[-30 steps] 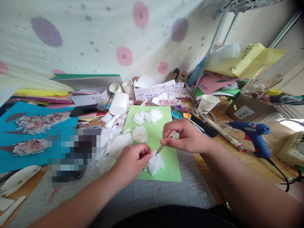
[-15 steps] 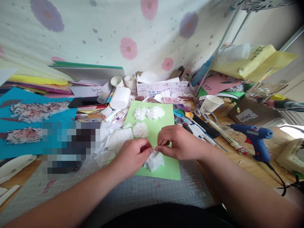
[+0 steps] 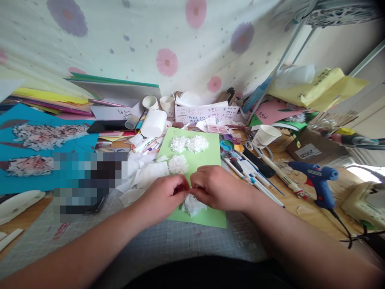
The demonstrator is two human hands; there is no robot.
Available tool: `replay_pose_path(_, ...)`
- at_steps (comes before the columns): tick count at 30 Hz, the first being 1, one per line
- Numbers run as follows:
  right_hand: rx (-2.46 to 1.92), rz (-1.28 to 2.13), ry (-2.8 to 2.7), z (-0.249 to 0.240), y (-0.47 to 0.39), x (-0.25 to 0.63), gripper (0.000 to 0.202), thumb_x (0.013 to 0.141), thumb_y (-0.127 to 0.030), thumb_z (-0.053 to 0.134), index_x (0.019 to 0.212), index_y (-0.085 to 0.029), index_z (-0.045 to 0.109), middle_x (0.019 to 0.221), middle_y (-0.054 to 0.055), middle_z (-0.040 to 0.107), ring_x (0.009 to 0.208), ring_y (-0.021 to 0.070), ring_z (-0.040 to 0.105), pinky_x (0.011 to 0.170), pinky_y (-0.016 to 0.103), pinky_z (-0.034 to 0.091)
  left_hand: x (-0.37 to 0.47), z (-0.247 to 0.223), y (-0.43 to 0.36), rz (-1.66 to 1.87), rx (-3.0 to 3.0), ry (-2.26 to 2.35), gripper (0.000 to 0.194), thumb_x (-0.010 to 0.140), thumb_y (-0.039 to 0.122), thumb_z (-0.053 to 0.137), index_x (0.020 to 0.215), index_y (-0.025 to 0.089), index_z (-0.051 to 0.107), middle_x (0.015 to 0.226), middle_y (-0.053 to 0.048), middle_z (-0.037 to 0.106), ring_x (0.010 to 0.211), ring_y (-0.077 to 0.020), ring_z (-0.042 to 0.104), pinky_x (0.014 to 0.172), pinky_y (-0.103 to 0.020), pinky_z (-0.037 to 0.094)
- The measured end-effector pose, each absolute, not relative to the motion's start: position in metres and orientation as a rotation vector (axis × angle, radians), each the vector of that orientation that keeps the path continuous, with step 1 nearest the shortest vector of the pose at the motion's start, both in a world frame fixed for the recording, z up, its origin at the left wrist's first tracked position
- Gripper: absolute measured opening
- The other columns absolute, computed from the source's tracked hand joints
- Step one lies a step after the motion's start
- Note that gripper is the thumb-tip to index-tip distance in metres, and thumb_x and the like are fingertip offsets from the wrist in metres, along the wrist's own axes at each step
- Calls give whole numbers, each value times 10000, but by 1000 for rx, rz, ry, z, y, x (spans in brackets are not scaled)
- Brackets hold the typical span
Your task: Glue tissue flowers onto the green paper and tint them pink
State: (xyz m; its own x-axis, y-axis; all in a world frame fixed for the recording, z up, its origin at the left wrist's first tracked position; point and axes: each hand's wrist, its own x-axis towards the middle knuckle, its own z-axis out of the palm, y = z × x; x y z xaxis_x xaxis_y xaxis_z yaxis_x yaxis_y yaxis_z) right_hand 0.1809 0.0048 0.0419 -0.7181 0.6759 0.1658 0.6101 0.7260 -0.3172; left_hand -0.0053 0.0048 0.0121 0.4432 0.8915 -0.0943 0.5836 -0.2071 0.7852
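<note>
A light green card [image 3: 207, 160] lies on a grey cutting mat [image 3: 186, 245]. Fluffy white paper clusters are on its upper half, among them a round cluster [image 3: 178, 164] and a larger one [image 3: 197, 143]. Lower down, crumpled white tissue paper [image 3: 194, 206] sits on the card, partly under my fingers. Just above it, my left hand [image 3: 164, 196] pinches with thumb and forefinger. My right hand [image 3: 218, 188] has its fingers curled, its pinch meeting the left fingertips. Whatever lies between the fingers is too small and hidden to name.
Loose white tissue sheets [image 3: 152, 174] lie left of the card. To the right are pens [image 3: 261, 188], paint pots [image 3: 227, 145], a paper cup [image 3: 266, 135] and a blue glue gun [image 3: 315, 176] with its cable. A blue sheet [image 3: 18, 188] with paper clusters is at left.
Both hands have shifted slightly left, fingertips still together. My right hand has turned, its knuckles lower and fingers more curled. The view has moved a little; the card and clusters stay in place.
</note>
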Motion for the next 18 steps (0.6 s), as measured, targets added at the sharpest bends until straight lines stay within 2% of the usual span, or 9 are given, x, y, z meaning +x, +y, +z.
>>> replay_pose_path(6, -964, 650, -2405, 37, 17, 203, 169, 834, -256, 595, 711, -140, 596, 621, 6, 610, 554, 92, 503, 545, 204, 344, -9, 18, 3, 388, 1882, 1178, 87, 804, 271, 507, 821, 203, 558, 686, 36, 520, 602, -126, 474, 534, -234, 376)
replay_pose_path(11, -910, 803, -2225, 47, 20, 214, 179, 807, -232, 610, 659, -143, 562, 579, -6, 613, 515, 80, 499, 521, 188, 371, -11, 17, -3, 434, 2163, 1062, 229, 710, 237, 661, 904, 225, 540, 911, 9, 490, 740, -139, 487, 689, -279, 438)
replay_pose_path(18, -775, 862, -2395, 46, 17, 212, 150, 799, -192, 609, 664, -137, 574, 589, -26, 559, 520, 71, 459, 528, 194, 341, -3, 10, -6, 463, 2357, 1026, 123, 741, 169, 609, 837, 207, 543, 946, -12, 477, 852, -168, 519, 752, -300, 439)
